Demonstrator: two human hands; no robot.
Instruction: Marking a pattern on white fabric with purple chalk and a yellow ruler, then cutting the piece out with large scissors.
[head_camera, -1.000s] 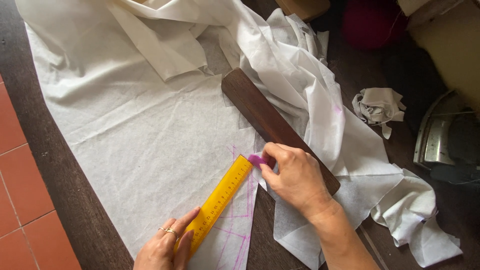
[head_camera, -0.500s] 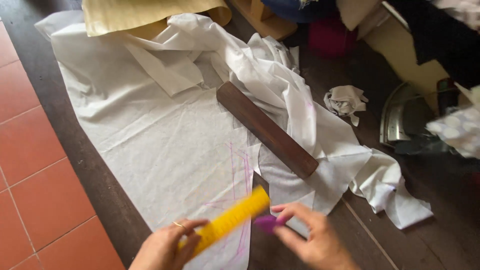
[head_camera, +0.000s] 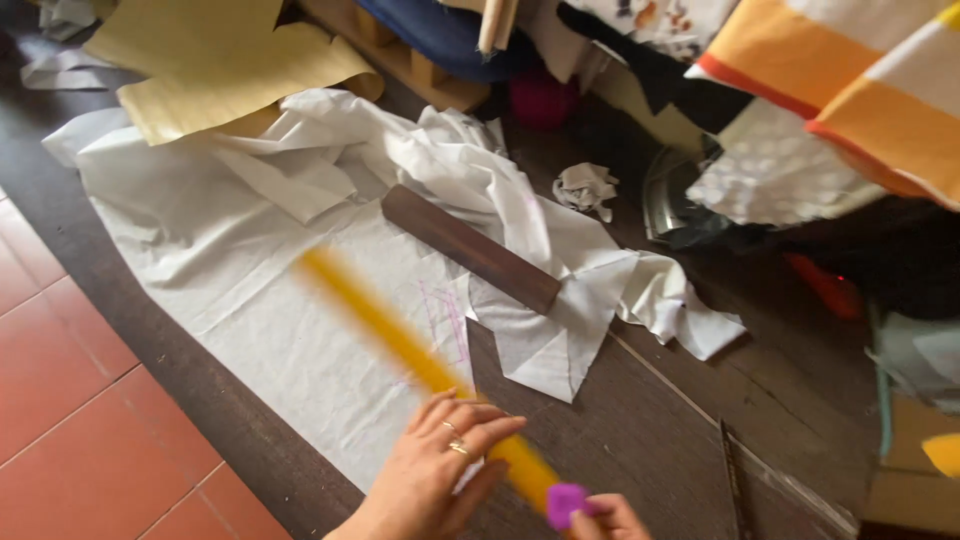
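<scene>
A yellow ruler (head_camera: 385, 325) lies blurred in motion, slanting over the white cloth (head_camera: 250, 290) toward the lower right. My left hand (head_camera: 440, 475), with rings on its fingers, grips the ruler near its lower end. Only a bit of my right hand (head_camera: 608, 520) shows at the bottom edge, pinching a small purple chalk piece (head_camera: 564, 503) just beside the ruler's end. Purple chalk lines (head_camera: 446, 322) mark the cloth near its edge. A dark wooden block (head_camera: 470, 248) rests on the cloth above those lines.
The cloth lies on a dark wooden surface (head_camera: 650, 420) beside red floor tiles (head_camera: 70, 400). Yellow paper (head_camera: 215, 65) sits at the back, a crumpled white scrap (head_camera: 585, 188) and a metal lid (head_camera: 668, 195) to the right. A thin dark tool (head_camera: 730, 480) lies at lower right.
The view has swung up and right. Both hands have pulled back toward the bottom edge. The ruler has lifted off the chalk lines and now swings, blurred, in my left hand.
</scene>
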